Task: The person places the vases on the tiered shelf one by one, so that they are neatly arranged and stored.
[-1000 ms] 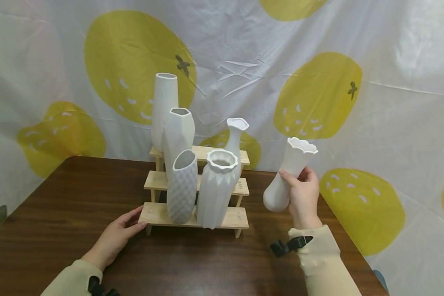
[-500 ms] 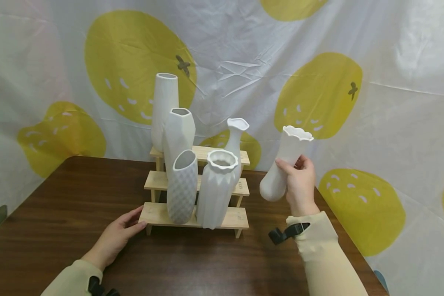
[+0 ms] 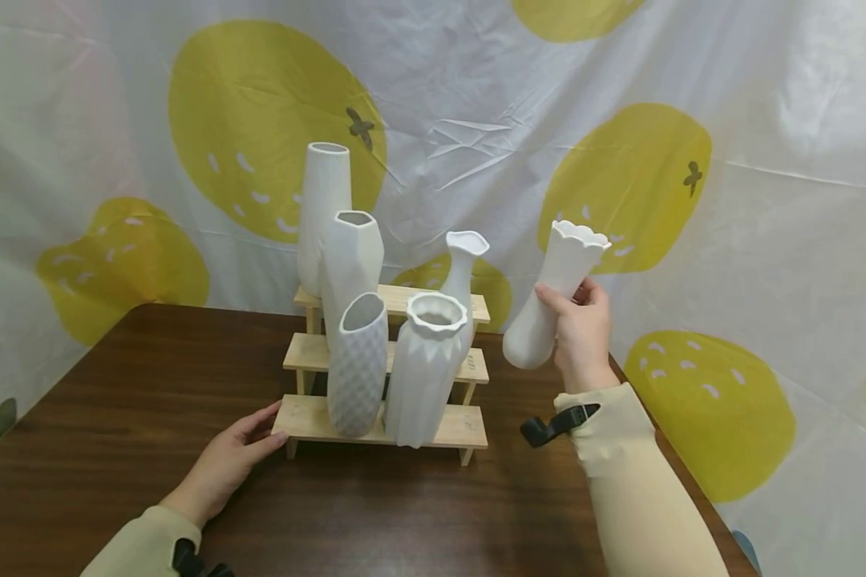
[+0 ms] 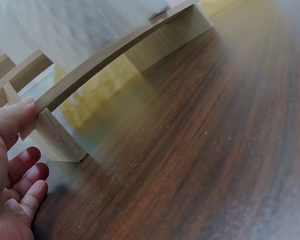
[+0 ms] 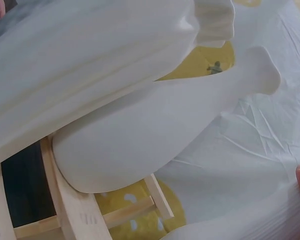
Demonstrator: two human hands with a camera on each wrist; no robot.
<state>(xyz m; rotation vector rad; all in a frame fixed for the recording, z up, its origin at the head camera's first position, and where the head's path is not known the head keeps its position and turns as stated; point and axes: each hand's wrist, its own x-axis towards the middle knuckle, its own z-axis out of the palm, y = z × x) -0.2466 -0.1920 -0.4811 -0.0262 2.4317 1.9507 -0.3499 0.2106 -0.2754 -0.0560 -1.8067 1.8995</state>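
My right hand grips a white vase with a scalloped rim around its neck. The vase is tilted and off the table, right of a three-step wooden stand; part of it shows at the lower right in the right wrist view. My left hand holds the left end of the bottom step, thumb at the edge, other fingers loosely bent in the left wrist view. On that step stand a diamond-textured vase and a ribbed vase. A faceted vase and a narrow-necked vase occupy the middle step.
At the left of the top step rises a tall tapered vase; its right part is bare wood. The stand rests on a dark wooden table. Behind hangs a white cloth with large yellow fruit prints.
The right hand has raised the scalloped vase, moving slightly left toward the stand. My left hand has kept its place at the bottom step.
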